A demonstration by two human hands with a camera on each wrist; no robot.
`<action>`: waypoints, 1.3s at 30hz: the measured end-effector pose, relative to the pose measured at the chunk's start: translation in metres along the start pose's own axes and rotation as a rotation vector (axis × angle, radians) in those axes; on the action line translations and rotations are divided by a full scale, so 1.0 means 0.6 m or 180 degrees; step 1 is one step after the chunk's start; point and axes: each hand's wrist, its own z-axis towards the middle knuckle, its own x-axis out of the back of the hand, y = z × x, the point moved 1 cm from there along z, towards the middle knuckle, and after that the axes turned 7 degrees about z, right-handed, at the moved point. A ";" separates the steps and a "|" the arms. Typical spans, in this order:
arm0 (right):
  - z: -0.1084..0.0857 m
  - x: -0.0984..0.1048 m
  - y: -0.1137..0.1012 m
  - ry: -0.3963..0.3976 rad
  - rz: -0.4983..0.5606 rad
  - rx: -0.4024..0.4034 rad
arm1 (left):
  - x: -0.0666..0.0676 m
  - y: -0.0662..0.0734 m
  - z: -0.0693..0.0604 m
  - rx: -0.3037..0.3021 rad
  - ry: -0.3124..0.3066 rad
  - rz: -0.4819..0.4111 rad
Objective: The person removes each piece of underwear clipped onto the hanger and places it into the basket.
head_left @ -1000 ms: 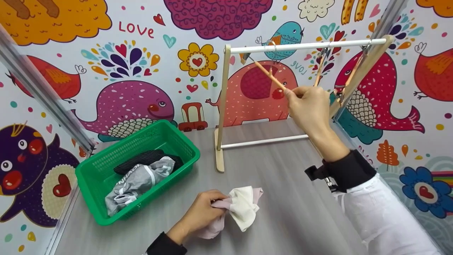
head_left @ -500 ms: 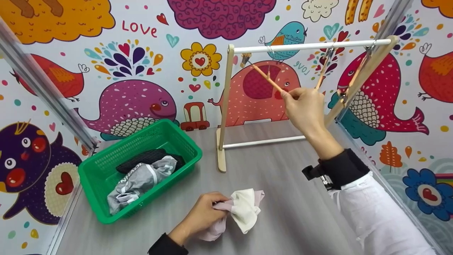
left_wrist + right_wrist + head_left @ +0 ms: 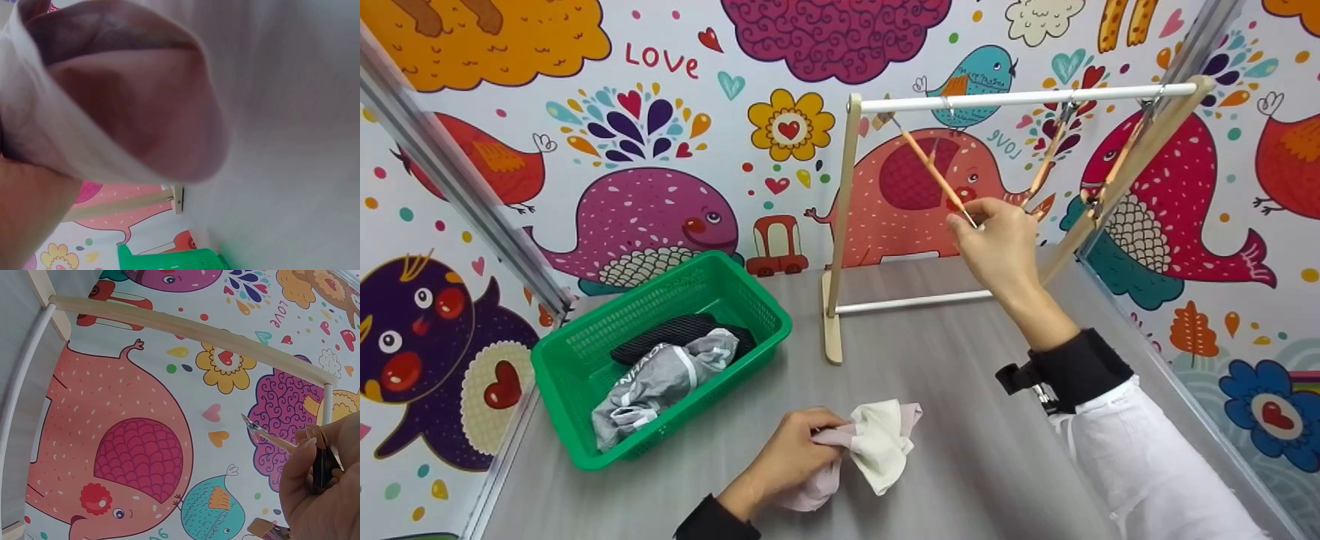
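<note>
My left hand (image 3: 795, 454) grips a bunched pink and cream cloth garment (image 3: 877, 450) low over the table; its exact kind is unclear. In the left wrist view, a pink fold of the cloth (image 3: 157, 118) gapes wide and covers much of the picture. Up at the rack, my right hand (image 3: 1001, 244) pinches the near end of a wooden clip hanger (image 3: 928, 165). This hanger slants, its far clip (image 3: 887, 118) near the left post and its hook on the white rail. In the right wrist view, the fingers (image 3: 298, 467) are curled at a dark clip, partly hidden.
A wooden rack with a white top rail (image 3: 997, 98) stands on the grey table (image 3: 930, 367). Two more clip hangers, one a wooden hanger (image 3: 1121, 154), hang at its right. Left is a green basket (image 3: 547, 375) with a grey garment (image 3: 667, 382) and black mesh item (image 3: 664, 337).
My right hand has moved slightly left and down relative to the rack, and the pinched hanger slants more steeply. My left hand keeps hold of the cloth, almost still. The head view has shifted slightly.
</note>
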 end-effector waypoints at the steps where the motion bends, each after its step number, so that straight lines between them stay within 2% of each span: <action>1: -0.002 -0.002 0.002 0.0012 0.0012 0.0026 | 0.000 -0.001 -0.001 -0.0003 0.0002 0.0000; 13: -0.021 -0.011 0.022 0.0257 0.0293 0.0035 | -0.001 -0.004 -0.007 0.0067 0.0025 -0.0058; 24: -0.036 -0.018 0.029 0.0455 0.0531 0.0024 | -0.001 -0.005 -0.009 0.0019 0.0032 -0.0087; 31: -0.045 -0.020 0.039 0.0485 0.0567 -0.0020 | 0.009 -0.004 -0.009 0.0020 0.0182 -0.0053; 39: -0.057 -0.020 0.056 0.0419 0.0834 -0.0093 | 0.025 0.006 -0.010 0.0057 0.0303 0.0016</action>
